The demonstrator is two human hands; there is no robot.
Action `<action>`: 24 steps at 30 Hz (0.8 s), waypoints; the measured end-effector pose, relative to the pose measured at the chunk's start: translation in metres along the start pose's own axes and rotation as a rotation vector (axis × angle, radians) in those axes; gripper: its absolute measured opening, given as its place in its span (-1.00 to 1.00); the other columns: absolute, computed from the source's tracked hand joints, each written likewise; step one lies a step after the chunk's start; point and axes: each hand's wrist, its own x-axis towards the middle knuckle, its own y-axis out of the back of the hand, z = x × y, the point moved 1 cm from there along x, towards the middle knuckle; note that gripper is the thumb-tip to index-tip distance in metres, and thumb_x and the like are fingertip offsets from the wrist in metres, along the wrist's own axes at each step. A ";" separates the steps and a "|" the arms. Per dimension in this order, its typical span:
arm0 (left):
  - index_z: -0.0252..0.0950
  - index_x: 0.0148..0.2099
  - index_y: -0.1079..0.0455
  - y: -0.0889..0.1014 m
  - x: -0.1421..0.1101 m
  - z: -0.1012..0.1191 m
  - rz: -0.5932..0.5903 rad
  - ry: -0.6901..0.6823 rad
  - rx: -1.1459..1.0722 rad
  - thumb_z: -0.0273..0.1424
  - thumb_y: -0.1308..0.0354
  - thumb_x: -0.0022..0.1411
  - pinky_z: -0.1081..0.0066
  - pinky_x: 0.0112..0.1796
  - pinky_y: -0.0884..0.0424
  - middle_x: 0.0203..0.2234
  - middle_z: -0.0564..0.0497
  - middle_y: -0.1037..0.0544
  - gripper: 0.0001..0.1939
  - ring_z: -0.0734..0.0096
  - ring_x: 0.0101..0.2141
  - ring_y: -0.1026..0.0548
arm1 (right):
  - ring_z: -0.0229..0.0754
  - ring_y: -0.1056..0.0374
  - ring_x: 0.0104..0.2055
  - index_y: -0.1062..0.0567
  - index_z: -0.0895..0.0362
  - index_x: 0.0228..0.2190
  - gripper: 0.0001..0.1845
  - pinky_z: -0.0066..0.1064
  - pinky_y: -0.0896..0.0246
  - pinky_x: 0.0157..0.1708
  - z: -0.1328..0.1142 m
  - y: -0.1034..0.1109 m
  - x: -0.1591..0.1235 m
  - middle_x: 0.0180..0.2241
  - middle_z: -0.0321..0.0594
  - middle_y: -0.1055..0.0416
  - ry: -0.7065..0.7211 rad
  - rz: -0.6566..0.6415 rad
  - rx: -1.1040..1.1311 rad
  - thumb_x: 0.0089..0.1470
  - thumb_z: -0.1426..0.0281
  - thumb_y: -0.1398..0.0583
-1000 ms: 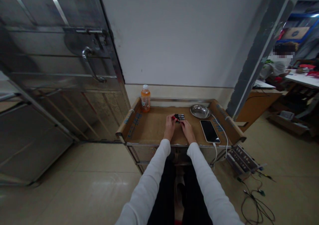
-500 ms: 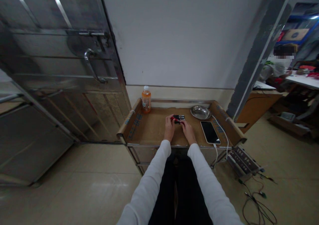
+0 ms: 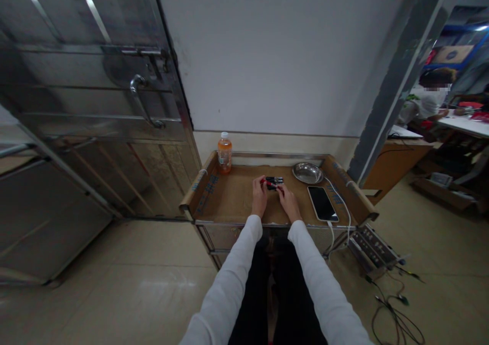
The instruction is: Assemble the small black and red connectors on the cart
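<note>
Over the cardboard-lined tray top [image 3: 225,200], my left hand [image 3: 260,197] is closed with its fingertips on one end of a slim red pen [image 3: 269,183]. My right hand [image 3: 289,204] pinches the pen's other end, so it spans the gap between both hands. Just beyond my fingers lie several black pens [image 3: 275,180] with silvery ends, side by side on the cardboard. Fine details of the pens are too small to make out, and my fingers partly cover the red one.
An orange drink bottle [image 3: 224,154] stands at the back left. A shallow metal bowl [image 3: 307,173] sits at the back right, with a phone [image 3: 323,203] on a white cable [image 3: 346,202] nearer me. Raised cardboard sides flank the tray. A person [image 3: 431,98] sits far right.
My hands stay in nearly the same place, with the red pen slightly turned between the fingers. The person far right has shifted a little.
</note>
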 end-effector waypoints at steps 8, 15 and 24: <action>-0.28 0.00 -0.22 0.003 0.001 -0.001 0.063 0.077 0.026 -0.34 0.16 0.38 0.24 -0.04 -0.36 -0.11 -0.13 -0.35 -0.75 0.35 -0.09 -0.40 | -0.12 -0.40 -0.19 -0.42 0.14 -0.14 -0.67 -0.38 -0.18 -0.21 0.000 0.005 0.000 -0.20 -0.05 -0.49 -0.048 0.063 -0.113 0.25 0.32 0.07; -0.23 -0.11 -0.29 -0.006 -0.006 -0.002 -0.390 -0.093 0.030 -0.40 0.02 0.31 0.32 -0.09 -0.40 -0.21 -0.03 -0.41 -0.87 0.39 -0.17 -0.44 | -0.13 -0.38 -0.21 -0.40 0.18 -0.16 -0.63 -0.37 -0.14 -0.20 0.000 0.008 0.001 -0.21 -0.01 -0.47 -0.054 0.164 -0.139 0.28 0.31 0.13; -0.25 -0.17 -0.32 -0.008 -0.011 -0.004 -0.540 -0.088 0.344 -0.47 -0.02 0.27 0.30 -0.14 -0.38 -0.26 -0.03 -0.41 -0.90 0.34 -0.22 -0.44 | -0.14 -0.39 -0.19 -0.41 0.16 -0.17 -0.63 -0.39 -0.18 -0.20 -0.001 0.006 0.001 -0.20 -0.04 -0.48 -0.020 0.154 -0.122 0.29 0.30 0.13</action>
